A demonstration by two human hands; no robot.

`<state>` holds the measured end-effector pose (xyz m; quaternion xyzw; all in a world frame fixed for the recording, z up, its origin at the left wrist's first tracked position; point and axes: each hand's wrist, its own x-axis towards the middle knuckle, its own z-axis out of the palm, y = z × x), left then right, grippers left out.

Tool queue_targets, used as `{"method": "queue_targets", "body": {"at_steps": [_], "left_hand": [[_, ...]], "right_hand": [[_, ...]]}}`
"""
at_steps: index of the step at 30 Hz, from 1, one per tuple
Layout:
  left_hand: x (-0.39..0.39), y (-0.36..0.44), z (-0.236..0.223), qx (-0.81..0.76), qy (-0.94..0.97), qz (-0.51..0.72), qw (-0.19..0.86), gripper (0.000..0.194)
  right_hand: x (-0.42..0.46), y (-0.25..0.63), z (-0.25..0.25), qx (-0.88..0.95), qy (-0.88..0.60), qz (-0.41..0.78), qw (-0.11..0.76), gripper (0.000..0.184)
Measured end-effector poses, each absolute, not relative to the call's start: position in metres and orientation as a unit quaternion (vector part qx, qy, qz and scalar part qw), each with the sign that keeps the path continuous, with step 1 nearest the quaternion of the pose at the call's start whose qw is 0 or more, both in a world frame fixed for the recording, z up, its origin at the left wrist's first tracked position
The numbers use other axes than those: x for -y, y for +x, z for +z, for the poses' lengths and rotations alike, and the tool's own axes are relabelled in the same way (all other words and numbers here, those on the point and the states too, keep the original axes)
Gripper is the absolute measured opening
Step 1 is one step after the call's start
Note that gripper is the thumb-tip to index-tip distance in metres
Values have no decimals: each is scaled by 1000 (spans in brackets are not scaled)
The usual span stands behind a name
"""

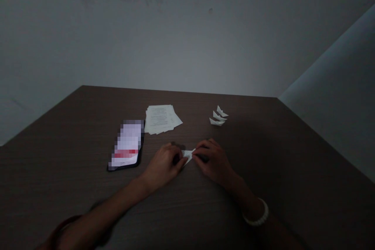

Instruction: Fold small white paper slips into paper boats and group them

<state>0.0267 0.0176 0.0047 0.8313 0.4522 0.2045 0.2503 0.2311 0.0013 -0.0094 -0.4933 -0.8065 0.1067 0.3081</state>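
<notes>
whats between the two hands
In the head view, a small folded white paper sits between the left hand and the right hand, held by both.

The stack of papers (162, 119) lies on the desk (88, 125), toward its far edge, with the wall (187, 39) rising behind. Just left of the stack, and slightly nearer the person, sits a smartphone (125, 144). Well to the right of the stack, three small paper boats (218, 116) stand in a short row. In front of the stack, a folded paper strip (188, 155) is held above the desk between the left grip (164, 166) and the right grip (212, 162).
</notes>
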Motion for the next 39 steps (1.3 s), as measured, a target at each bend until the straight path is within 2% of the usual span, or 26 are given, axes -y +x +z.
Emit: {"method": "queue_targets", "body": {"at_steps": [11,18,25,34,39], "left_hand": [[-17,28,-4,-428,842,244,221,9],[-20,29,-7,-428,840,235,237,12],[-21,30,-7,-427,838,247,232,10],[-19,30,-3,-415,849,242,222,5],[-17,24,4,-355,894,203,182,23]], "right_hand": [[-2,229,-13,798,-495,119,322,17],[-1,227,-12,783,-513,121,330,33],[-5,225,-12,776,-528,130,320,29],[-8,223,-12,755,-536,152,345,33],[-9,222,-15,747,-543,155,350,33]]}}
